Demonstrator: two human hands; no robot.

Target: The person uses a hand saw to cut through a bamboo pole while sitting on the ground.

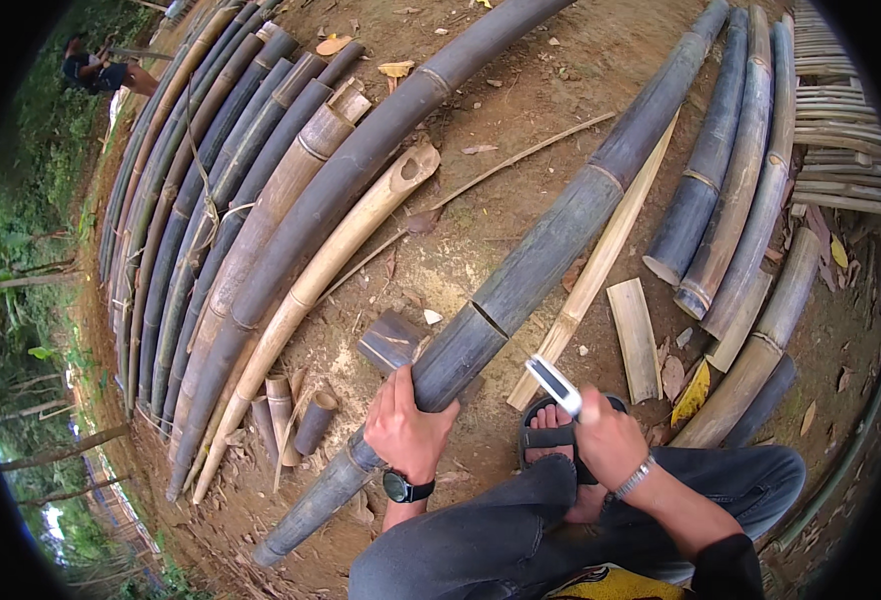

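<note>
A thick dark bamboo pole (551,235) lies slantwise before me, from the lower left to the far upper right. A narrow dark cut (490,318) runs across its upper side. My left hand (406,425), with a black watch at the wrist, is wrapped over the pole on the near side of the cut. My right hand (608,440) is closed around a small white tool with a dark middle (553,384); its exact kind does not show. It is held to the right of the pole, apart from it, above my sandalled foot (549,435).
Several long bamboo poles (251,130) lie stacked at left, a pale pole (316,270) beside them. Short offcuts (316,422) sit near the pole. A split strip (611,250) and more poles (731,180) lie at right. A person (101,72) is far left.
</note>
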